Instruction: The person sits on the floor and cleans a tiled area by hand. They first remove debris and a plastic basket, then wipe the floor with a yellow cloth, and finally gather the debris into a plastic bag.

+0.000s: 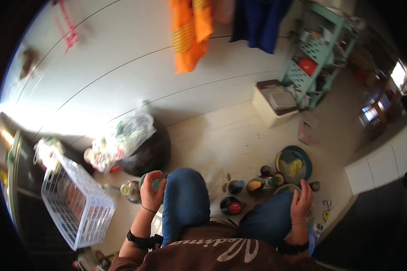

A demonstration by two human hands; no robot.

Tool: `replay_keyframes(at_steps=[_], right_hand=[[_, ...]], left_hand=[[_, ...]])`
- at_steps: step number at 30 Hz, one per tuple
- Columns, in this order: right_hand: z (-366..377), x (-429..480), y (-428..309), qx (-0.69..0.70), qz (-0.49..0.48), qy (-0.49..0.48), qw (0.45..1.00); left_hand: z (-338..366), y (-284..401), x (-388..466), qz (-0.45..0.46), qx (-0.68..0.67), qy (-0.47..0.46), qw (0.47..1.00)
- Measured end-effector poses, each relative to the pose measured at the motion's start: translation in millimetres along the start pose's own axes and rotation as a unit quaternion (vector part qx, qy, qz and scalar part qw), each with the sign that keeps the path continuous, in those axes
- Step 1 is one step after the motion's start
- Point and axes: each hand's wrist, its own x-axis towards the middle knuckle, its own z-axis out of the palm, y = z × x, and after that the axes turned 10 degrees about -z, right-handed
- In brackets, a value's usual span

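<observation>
I crouch or sit low, with both knees in blue jeans in front of me. Beside my left knee is my left hand (152,193), fingers curved and apart, holding nothing visible. A green round object (148,179) lies partly hidden behind it, and a jar or bottle (131,191) stands just left of it. My right hand (302,203) is at the outer side of my right knee, fingers spread and no object in it. Between the knees stand a bottle with a red cap (235,207), a bottle with a blue cap (236,186) and a bottle with a yellow label (255,185).
A white plastic basket (98,216) stands left. Behind it, plastic bags (132,132) lie on a black rounded container (159,149). Forward right are a basin (306,159) with something yellow inside, a clear box (308,127), a lidded bin (264,108) and a green shelf rack (320,64).
</observation>
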Motion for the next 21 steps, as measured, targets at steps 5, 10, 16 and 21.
replay_keyframes(at_steps=[5,10,16,21], right_hand=[[-2.0,-2.3,-0.1,0.009,0.024,0.030,0.999],[-4.8,-3.7,0.9,0.015,-0.003,0.024,1.000],[-9.3,-4.5,-2.2,0.009,-0.031,-0.025,0.999],[-13.5,-7.6,-4.5,-0.021,-0.034,-0.081,0.996]], left_hand=[[58.3,38.1,40.5,0.135,0.002,-0.015,0.991],[91.0,56.7,61.3,0.246,0.075,-0.049,0.965],[99.4,46.8,63.6,0.284,0.135,-0.070,0.947],[96.5,40.7,64.5,0.303,0.157,-0.086,0.936]])
